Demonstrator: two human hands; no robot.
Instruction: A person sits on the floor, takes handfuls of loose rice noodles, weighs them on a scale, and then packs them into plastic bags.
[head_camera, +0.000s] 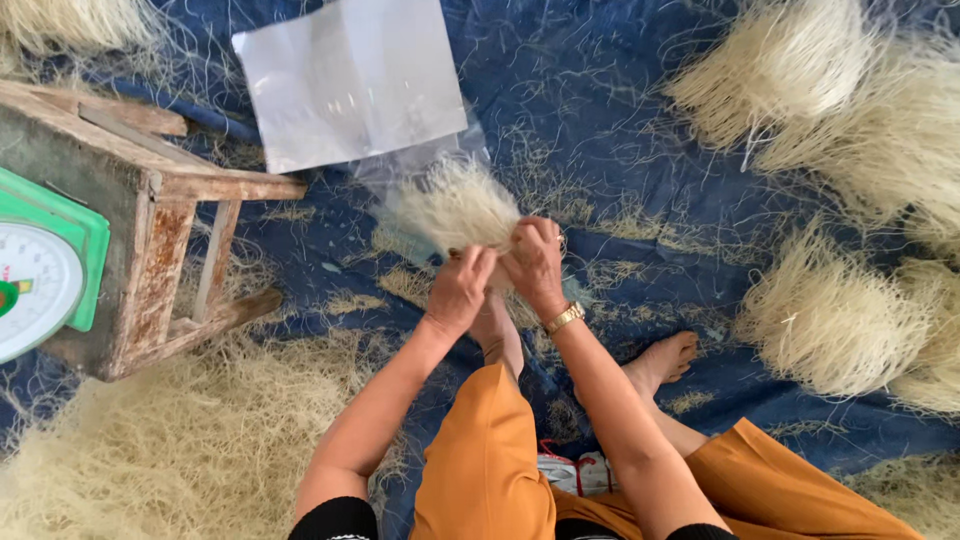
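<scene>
Both our hands close on one bundle of pale dried noodles (458, 207) in a clear plastic bag (420, 170): left hand (458, 290) and right hand (535, 262) pinch its near end, just right of the wooden stool (150, 250) bearing a green scale (45, 265)

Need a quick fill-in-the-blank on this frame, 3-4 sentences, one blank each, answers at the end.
1. Both hands, the left hand and the right hand, grip a bundle of pale ____ noodles.
2. The bundle sits partly inside a clear ____ bag.
3. The green weighing scale rests on a ____ stool.
4. The floor is covered by a ____ tarp.

Missing words: dried; plastic; wooden; blue
</scene>
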